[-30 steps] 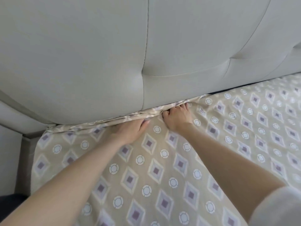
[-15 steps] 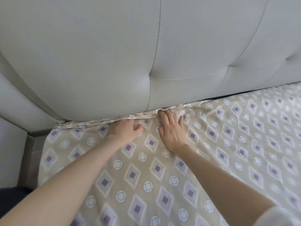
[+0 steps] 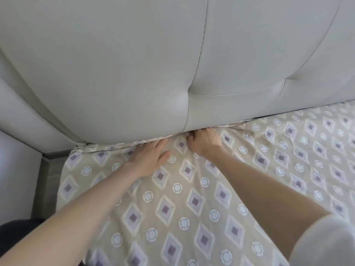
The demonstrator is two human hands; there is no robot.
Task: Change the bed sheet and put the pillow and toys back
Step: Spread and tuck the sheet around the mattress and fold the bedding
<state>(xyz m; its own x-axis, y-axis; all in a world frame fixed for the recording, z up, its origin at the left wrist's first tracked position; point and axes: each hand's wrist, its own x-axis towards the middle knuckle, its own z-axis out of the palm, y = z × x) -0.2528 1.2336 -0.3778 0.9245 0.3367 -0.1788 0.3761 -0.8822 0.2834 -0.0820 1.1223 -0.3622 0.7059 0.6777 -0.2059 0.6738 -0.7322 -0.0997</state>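
Observation:
A beige bed sheet [image 3: 192, 208] with purple diamonds and white circles covers the mattress. Its far edge is bunched in a fold along the foot of the padded headboard [image 3: 134, 73]. My left hand [image 3: 148, 158] lies flat on the sheet, fingers together, tips at the bunched edge. My right hand [image 3: 203, 141] is beside it to the right, fingers curled and pushed into the gap under the headboard, fingertips hidden. Whether it grips the cloth I cannot tell. No pillow or toys are in view.
The grey headboard fills the upper half of the view. At the left, the bed's corner [image 3: 50, 169] drops off beside a pale wall [image 3: 17, 179]. A dark shape [image 3: 17, 233] lies at the lower left. A grey sleeve [image 3: 322, 244] covers my right upper arm.
My right hand went from lying flat on the sheet to curled with its fingers tucked under the headboard. The left hand stayed flat near the edge. The view shifted left.

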